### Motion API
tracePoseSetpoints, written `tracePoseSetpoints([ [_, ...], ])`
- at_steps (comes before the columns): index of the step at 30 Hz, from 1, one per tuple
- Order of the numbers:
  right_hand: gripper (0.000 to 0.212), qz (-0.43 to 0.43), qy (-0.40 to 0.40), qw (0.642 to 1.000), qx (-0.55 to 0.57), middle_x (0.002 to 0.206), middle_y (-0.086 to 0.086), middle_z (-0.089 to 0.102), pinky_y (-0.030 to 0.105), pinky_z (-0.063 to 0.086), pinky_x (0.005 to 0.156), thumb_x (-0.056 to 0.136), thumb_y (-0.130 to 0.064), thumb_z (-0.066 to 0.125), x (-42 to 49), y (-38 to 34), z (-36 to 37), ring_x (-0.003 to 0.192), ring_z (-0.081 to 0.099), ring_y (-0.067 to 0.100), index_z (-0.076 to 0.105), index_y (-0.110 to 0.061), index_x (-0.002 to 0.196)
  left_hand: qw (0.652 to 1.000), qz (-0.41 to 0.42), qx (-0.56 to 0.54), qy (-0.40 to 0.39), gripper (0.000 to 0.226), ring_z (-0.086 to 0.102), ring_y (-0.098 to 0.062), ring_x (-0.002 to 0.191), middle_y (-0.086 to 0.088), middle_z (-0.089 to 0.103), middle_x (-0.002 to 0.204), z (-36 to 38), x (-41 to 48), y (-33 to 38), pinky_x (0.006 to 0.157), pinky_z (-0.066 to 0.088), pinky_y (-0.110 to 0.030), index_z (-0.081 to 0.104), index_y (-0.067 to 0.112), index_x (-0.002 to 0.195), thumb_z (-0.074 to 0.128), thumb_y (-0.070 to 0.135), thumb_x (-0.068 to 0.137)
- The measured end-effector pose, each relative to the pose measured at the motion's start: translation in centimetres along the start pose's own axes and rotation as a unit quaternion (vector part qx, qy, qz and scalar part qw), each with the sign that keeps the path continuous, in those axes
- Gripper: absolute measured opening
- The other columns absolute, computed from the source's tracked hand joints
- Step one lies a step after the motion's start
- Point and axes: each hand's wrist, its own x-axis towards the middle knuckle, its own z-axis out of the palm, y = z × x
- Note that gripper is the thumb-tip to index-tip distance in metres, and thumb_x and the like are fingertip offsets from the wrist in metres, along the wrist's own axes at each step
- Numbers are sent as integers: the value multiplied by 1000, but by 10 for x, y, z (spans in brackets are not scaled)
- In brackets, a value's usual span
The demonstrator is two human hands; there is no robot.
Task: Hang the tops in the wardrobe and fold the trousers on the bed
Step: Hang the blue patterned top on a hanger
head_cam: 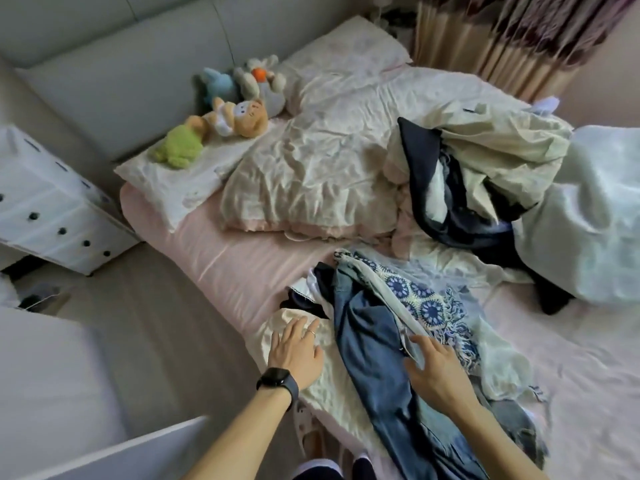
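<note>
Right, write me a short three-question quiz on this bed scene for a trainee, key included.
1. True or false: the left hand lies flat, fingers straight, on a cream garment at the near edge of the bed.
2. Where are the plush toys? A: at the head of the bed; B: at its foot; C: off it altogether.
3. Which garment lies under the right hand?

Key: 1 true; 2 A; 3 the blue denim garment.
</note>
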Motion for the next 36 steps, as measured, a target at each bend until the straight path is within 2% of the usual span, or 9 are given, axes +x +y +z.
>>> tracePoseSetpoints([
  [7, 52, 71, -34, 997, 26, 135, 10, 56, 39, 41, 100, 94, -36, 58, 88, 12, 63, 119, 53, 33, 45, -14, 140, 998, 8, 27, -59, 65, 5, -22, 153, 2, -3, 168, 66, 96, -23, 122, 11, -50, 9, 34, 159, 37, 39, 101],
  [11, 56, 126, 32, 989, 68, 154, 17, 35, 46, 43, 104, 100, -28, 50, 147, 31, 98, 132, 46, 39, 34, -7, 150, 995, 28, 54, -77, 71, 0, -24, 154, 2, -18, 166, 114, 142, -41, 122, 9, -53, -4, 34, 159, 37, 39, 102],
  [13, 56, 150, 56, 985, 62, 158, 15, 28, 47, 46, 97, 101, -24, 45, 174, 41, 106, 132, 47, 40, 28, -10, 153, 994, 41, 67, -73, 71, 0, -24, 154, 2, -18, 166, 131, 161, -49, 121, 9, -53, -5, 34, 159, 37, 40, 102],
  [17, 37, 184, 103, 977, 12, 139, 14, 45, 45, 47, 74, 102, -26, 41, 205, 57, 122, 105, 60, 43, 47, -16, 137, 991, 54, 116, -46, 65, -4, -20, 154, 3, -12, 167, 162, 178, -63, 121, 4, -52, 2, 35, 159, 32, 42, 102],
  [20, 26, 191, 109, 975, -23, 120, 12, 56, 42, 46, 72, 104, -31, 42, 208, 62, 124, 98, 61, 39, 59, -17, 117, 990, 58, 122, -40, 63, -5, -18, 154, 4, -7, 168, 171, 175, -69, 121, 3, -52, 5, 35, 159, 31, 42, 102],
  [25, 21, 191, 176, 966, -3, 110, 10, 61, 38, 39, 65, 106, -30, 38, 188, 54, 102, 83, 57, 33, 55, -18, 108, 985, 63, 131, -91, 65, -2, -19, 154, 2, -5, 168, 154, 168, -71, 122, 7, -53, 3, 35, 159, 33, 40, 102],
  [31, 8, 150, 257, 944, 143, 96, 14, 71, 36, 33, 65, 103, -19, 47, 162, 26, 20, 73, 50, 25, 54, -19, 103, 989, 57, 100, -97, 65, 3, -21, 154, -1, -2, 168, 77, 148, -52, 122, 9, -52, 5, 31, 160, 33, 37, 102],
  [34, 7, 68, 317, 919, 227, 84, -2, 72, 32, 35, 65, 103, -19, 48, 143, -11, -32, 75, 63, 26, 51, -23, 97, 994, 72, 59, -57, 63, 6, -23, 153, -3, 2, 168, 19, 137, -33, 122, 8, -51, 9, 30, 160, 36, 37, 103],
  [36, 8, 19, 361, 897, 256, 76, -14, 68, 29, 39, 62, 103, -22, 50, 131, -42, -68, 70, 62, 12, 50, -26, 96, 997, 75, 21, -29, 63, 10, -23, 152, -2, 3, 168, -23, 133, -17, 122, 8, -50, 10, 31, 160, 37, 39, 103],
])
